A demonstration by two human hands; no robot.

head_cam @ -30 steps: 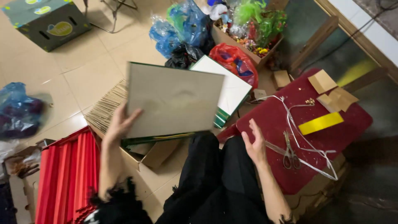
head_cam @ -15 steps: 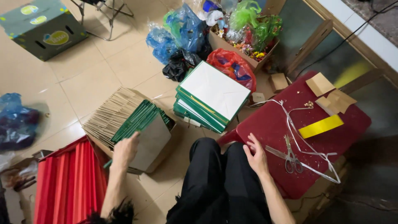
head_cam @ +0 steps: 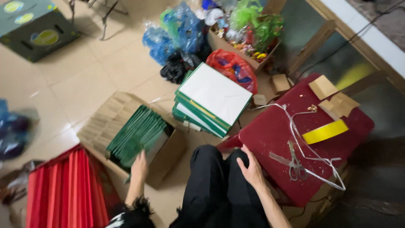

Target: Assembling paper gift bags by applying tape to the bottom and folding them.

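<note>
My left hand (head_cam: 138, 165) reaches down into a brown cardboard box (head_cam: 168, 154) on the floor, its fingers on the upright green flat sheets (head_cam: 137, 135) packed inside. Whether it grips one I cannot tell. My right hand (head_cam: 252, 169) rests open, fingers spread, on the near edge of a low dark red table (head_cam: 274, 131) beside my black-trousered knee. A stack of green-edged flat boxes with a white top (head_cam: 213, 97) lies on the floor between the box and the table.
On the red table lie scissors (head_cam: 295, 164), white ribbon (head_cam: 316, 158), a yellow tape roll (head_cam: 325, 131) and cardboard pieces (head_cam: 322, 87). Red sheets (head_cam: 63, 192) stand at the left. Plastic bags (head_cam: 177, 33) and a box of decorations (head_cam: 249, 33) sit behind.
My left hand put down the large flat board it held up a second ago and dropped into the cardboard box of green sheets. The right hand stayed on the table edge.
</note>
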